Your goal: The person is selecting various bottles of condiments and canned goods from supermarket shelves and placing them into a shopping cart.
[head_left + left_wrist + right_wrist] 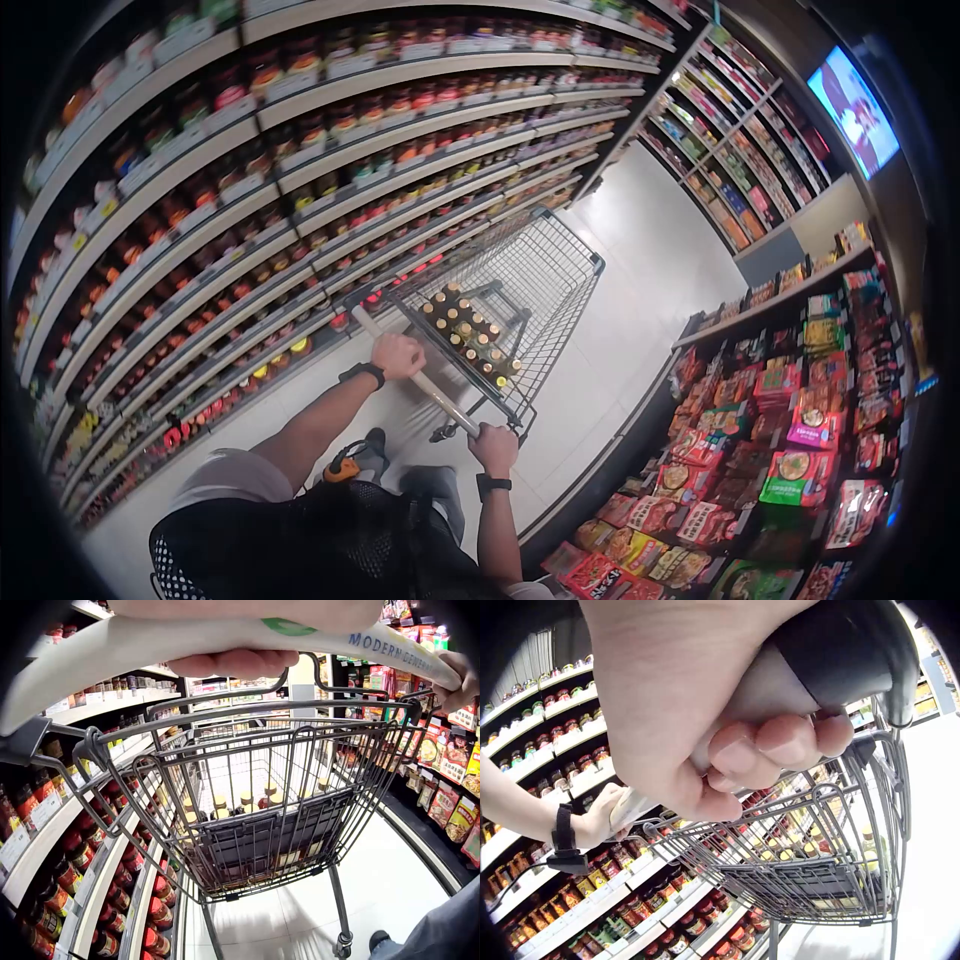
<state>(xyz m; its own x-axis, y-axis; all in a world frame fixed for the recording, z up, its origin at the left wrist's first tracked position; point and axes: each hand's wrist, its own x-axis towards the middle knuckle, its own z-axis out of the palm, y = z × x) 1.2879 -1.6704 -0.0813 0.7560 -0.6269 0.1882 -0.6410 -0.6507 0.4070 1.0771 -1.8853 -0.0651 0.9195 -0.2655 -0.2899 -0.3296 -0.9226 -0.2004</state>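
Note:
Both hands grip the pale handle (437,394) of a wire shopping cart (560,262). My left hand (398,356) curls round the handle's left half; in the left wrist view its fingers (232,664) wrap beneath the bar. Near the dark right end, my right hand (494,450) holds the bar, and the right wrist view shows its fingers (787,742) bent around it. Inside the cart, close to the handle end, several bottles (462,325) with gold caps stand upright in a group. The cart's far part shows bare wire.
Long shelves (330,140) of jars run along the left, close beside the cart. To the right, a low display (720,470) holds colourful food packets. Pale tiled floor (640,300) stretches ahead to more shelves (735,140). A lit screen (853,108) hangs at upper right.

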